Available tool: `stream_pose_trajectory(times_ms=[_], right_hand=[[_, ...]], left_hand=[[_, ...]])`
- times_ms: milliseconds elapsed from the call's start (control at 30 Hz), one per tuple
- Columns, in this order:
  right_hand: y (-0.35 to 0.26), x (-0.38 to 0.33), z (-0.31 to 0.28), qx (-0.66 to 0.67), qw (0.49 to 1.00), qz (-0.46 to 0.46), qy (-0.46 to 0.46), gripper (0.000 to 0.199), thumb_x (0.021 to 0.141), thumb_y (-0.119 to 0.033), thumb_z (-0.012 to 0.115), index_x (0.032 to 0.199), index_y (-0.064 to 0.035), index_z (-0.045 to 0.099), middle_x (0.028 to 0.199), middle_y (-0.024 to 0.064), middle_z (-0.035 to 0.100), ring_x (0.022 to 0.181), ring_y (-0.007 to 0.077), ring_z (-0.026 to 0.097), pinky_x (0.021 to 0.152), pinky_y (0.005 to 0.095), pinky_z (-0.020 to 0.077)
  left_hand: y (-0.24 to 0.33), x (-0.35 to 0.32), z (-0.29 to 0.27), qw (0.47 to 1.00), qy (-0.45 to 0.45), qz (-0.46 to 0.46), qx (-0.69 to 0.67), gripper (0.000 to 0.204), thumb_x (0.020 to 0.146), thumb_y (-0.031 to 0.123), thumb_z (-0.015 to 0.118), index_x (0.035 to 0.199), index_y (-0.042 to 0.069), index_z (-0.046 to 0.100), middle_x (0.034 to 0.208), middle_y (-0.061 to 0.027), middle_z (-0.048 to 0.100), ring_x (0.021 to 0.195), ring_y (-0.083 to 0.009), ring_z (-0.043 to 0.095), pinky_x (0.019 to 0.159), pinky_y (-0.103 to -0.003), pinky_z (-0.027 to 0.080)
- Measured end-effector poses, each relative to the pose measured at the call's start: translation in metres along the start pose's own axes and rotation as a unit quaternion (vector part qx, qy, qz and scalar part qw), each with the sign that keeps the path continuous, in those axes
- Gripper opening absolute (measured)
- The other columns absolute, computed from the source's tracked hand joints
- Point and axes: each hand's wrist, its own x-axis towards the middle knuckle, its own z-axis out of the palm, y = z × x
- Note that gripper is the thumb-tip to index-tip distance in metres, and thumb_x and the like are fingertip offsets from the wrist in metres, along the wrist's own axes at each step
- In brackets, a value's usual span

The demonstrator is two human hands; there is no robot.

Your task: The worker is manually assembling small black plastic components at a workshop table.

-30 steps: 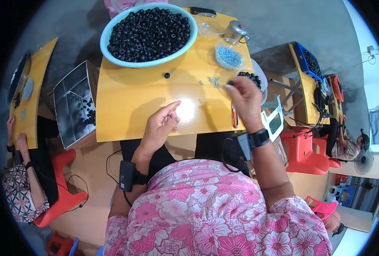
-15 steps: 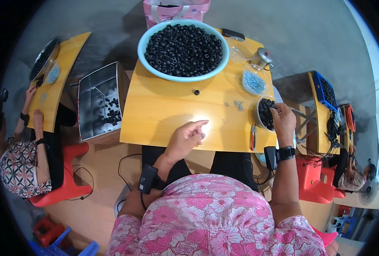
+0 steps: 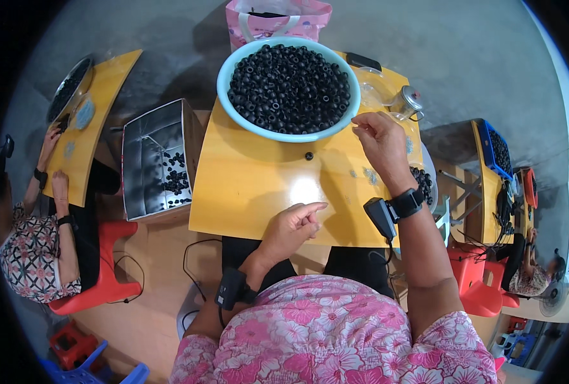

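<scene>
My right hand (image 3: 382,144) is raised at the right rim of a large light-blue basin (image 3: 225,110). Its thumb and fingertips are pinched together; whatever they hold, if anything, is too small to make out. Many small black ring-like parts (image 3: 288,89) heap up inside the basin. Over the table's near edge, my left hand (image 3: 291,230) has its index finger stretched out and the thumb apart, with no object visible in it. A single black part (image 3: 309,155) lies on the yellow table (image 3: 252,185) below the basin. My right forearm partly covers a bowl of black parts (image 3: 421,181).
Small pale pieces (image 3: 369,175) lie near my right wrist. A metal lidded pot (image 3: 407,101), clear plastic containers (image 3: 373,84) and a black case (image 3: 363,62) stand beyond. An open box (image 3: 153,160) holding black parts sits left. Another person (image 3: 41,256) works at a table there.
My right hand has moved from the small bowl up and left to the basin's rim. My left hand keeps its pose. The view has shifted slightly, and my forearm now hides the red-handled tool.
</scene>
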Motion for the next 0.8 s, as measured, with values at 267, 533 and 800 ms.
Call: stream_pose_trajectory(times_ms=[267,533,800], right_hand=[[0.006,0.030,0.014,-0.061,0.998,-0.008,0.002,0.015,0.076,-0.006,0.061,0.087,-0.0046,0.070,0.088,0.0176,0.066,0.080,0.0349,0.064,0.073,0.0399,0.0504],[0.004,0.040,0.022,-0.070,0.995,0.071,-0.020,0.011,0.076,-0.011,0.064,0.083,-0.0064,0.071,0.086,0.0149,0.066,0.078,0.0328,0.064,0.072,0.0394,0.0504],[0.003,0.051,0.027,-0.146,0.989,0.012,0.024,0.008,0.077,-0.012,0.066,0.081,-0.0062,0.068,0.080,0.0124,0.064,0.075,0.0325,0.063,0.069,0.0395,0.0501]], left_hand=[[0.017,-0.002,0.001,0.995,-0.015,0.007,0.102,0.038,0.091,0.005,0.052,0.128,0.002,0.055,0.083,0.0002,0.052,0.075,-0.0106,0.053,0.072,-0.024,0.047],[0.017,-0.001,-0.001,0.995,-0.014,0.003,0.095,0.042,0.083,0.003,0.056,0.125,0.001,0.056,0.083,-0.0024,0.056,0.073,-0.0110,0.055,0.073,-0.024,0.047],[0.021,0.000,-0.003,0.996,-0.017,0.004,0.084,0.042,0.083,0.002,0.057,0.124,0.000,0.056,0.083,-0.0012,0.055,0.071,-0.0096,0.054,0.070,-0.023,0.046]])
